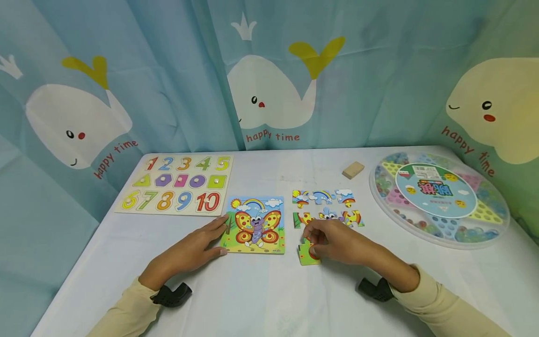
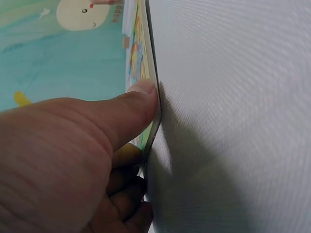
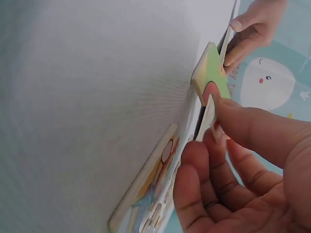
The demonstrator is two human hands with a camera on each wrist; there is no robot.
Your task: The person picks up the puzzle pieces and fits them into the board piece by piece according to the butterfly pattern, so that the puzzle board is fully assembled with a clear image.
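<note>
A white table (image 1: 252, 299) stands before a blue curtain (image 1: 181, 61) printed with whales. The left hand (image 1: 189, 250), fingers loosely bent, touches the left edge of the butterfly board (image 1: 258, 229). The right hand (image 1: 338, 242) pinches a small puzzle piece (image 3: 208, 117) close beside a green piece (image 1: 306, 256), right of the board; loose pieces (image 1: 323, 197) lie beyond in two rows.

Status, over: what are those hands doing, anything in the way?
Left hand holds board. Right hand pinches piece. Other pieces close by. Nothing visibly blocking either hand.
</note>
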